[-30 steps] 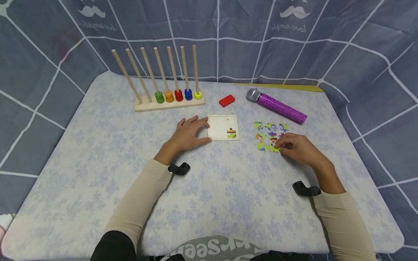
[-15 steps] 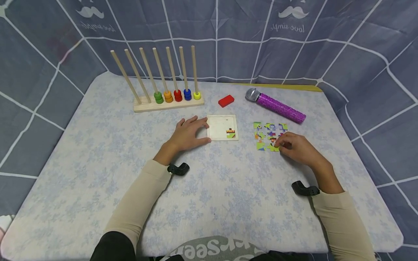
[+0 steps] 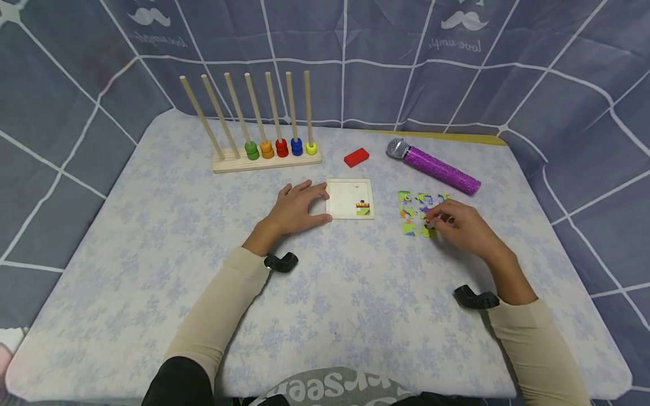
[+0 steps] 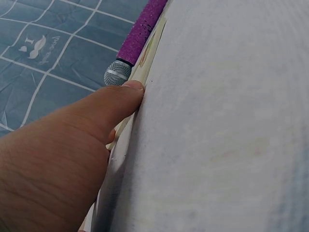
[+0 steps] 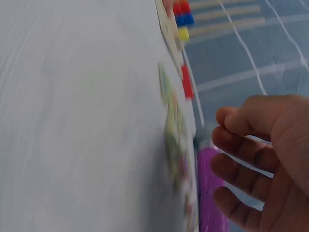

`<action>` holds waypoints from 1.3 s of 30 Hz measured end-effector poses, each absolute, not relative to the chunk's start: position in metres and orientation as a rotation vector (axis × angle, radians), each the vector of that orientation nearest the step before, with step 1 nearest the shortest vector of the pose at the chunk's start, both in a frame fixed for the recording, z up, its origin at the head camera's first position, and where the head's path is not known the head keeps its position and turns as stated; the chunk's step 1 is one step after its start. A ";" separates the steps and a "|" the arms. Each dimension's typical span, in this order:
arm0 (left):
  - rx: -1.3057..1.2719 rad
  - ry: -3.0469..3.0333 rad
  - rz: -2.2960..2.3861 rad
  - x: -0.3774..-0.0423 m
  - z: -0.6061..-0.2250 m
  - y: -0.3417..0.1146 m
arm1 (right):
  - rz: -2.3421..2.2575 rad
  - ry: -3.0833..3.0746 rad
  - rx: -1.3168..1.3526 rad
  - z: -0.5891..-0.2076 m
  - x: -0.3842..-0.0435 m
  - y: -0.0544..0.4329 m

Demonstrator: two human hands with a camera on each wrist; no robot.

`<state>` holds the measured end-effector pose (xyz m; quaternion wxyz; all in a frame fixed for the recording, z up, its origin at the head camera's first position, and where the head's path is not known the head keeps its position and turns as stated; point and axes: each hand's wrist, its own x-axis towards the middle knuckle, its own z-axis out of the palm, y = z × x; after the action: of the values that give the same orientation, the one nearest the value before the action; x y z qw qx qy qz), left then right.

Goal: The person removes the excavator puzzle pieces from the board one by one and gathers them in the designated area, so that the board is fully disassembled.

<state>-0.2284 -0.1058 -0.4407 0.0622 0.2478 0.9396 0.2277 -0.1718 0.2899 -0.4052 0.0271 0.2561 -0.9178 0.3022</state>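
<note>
My left hand (image 3: 297, 208) rests at the left side of a shallow pale wooden puzzle tray (image 3: 347, 181). Its thumb touches the near left corner, and its fingers are at the left edge. Inside the tray, one printed jigsaw piece (image 3: 363, 208) lies in the near right corner. My right hand (image 3: 457, 225) hovers over loose green and multicoloured jigsaw pieces (image 3: 408, 228), hiding some. Its thumb (image 5: 234, 121) meets the forefinger, the other fingers bent. I cannot tell whether a piece is between the fingertips.
A wooden bead rack (image 3: 269, 162) with upright rods and coloured beads stands at the back left. Behind the tray lies a red block (image 3: 356, 157). A glittery purple microphone (image 3: 439, 169) lies behind the loose pieces. A patterned curtain (image 3: 376, 90) borders the table's back.
My right hand has lifted slightly off the near right pieces and shifted a little toward the far side. The left hand keeps its place at the tray.
</note>
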 end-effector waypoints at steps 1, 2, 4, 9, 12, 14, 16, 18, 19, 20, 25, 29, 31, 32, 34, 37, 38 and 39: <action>0.747 2.839 0.685 -0.229 -0.440 -0.106 | 0.939 -2.834 0.827 -0.403 -0.173 0.284; 0.744 2.839 0.682 -0.229 -0.440 -0.105 | 0.940 -2.844 0.855 -0.400 -0.175 0.278; 0.732 2.842 0.672 -0.229 -0.439 -0.106 | 0.919 -2.879 0.924 -0.395 -0.180 0.261; 0.721 2.843 0.680 -0.229 -0.440 -0.106 | 0.845 -3.037 1.082 -0.386 -0.198 0.211; 0.735 2.841 0.688 -0.229 -0.442 -0.105 | 0.723 -3.124 1.105 -0.385 -0.210 0.185; 0.748 2.837 0.696 -0.229 -0.442 -0.104 | 0.633 -3.157 1.094 -0.386 -0.217 0.173; 0.764 2.836 0.700 -0.229 -0.442 -0.102 | 0.559 -3.188 1.051 -0.386 -0.221 0.165; 0.772 2.837 0.698 -0.228 -0.442 -0.100 | 0.537 -3.213 1.010 -0.387 -0.225 0.160; 0.774 2.840 0.691 -0.228 -0.442 -0.100 | 0.539 -3.219 0.995 -0.388 -0.226 0.159; 0.774 2.843 0.684 -0.228 -0.442 -0.100 | 0.558 -3.227 0.977 -0.388 -0.227 0.158; 0.756 2.854 0.653 -0.227 -0.439 -0.101 | 0.663 -3.245 0.927 -0.389 -0.231 0.158; 0.748 2.849 0.658 -0.227 -0.438 -0.102 | 0.651 -3.264 0.893 -0.389 -0.231 0.156; 0.747 2.849 0.660 -0.227 -0.439 -0.102 | 0.617 -3.267 0.872 -0.389 -0.230 0.155; 0.748 2.849 0.662 -0.227 -0.439 -0.102 | 0.596 -3.266 0.858 -0.389 -0.229 0.154; 0.750 2.850 0.662 -0.227 -0.439 -0.103 | 0.549 -3.257 0.838 -0.389 -0.228 0.153; 0.751 2.850 0.670 -0.226 -0.439 -0.103 | 0.480 -3.226 0.828 -0.389 -0.226 0.152; 0.751 2.850 0.670 -0.226 -0.439 -0.103 | 0.466 -3.214 0.832 -0.389 -0.225 0.152; 0.752 2.849 0.671 -0.226 -0.438 -0.103 | 0.453 -3.201 0.840 -0.388 -0.224 0.152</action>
<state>-0.2258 -0.1031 -0.4382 0.0595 0.2484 0.9411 0.2218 -0.2243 0.1516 -0.3884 -0.0991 0.2502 -0.9536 0.1350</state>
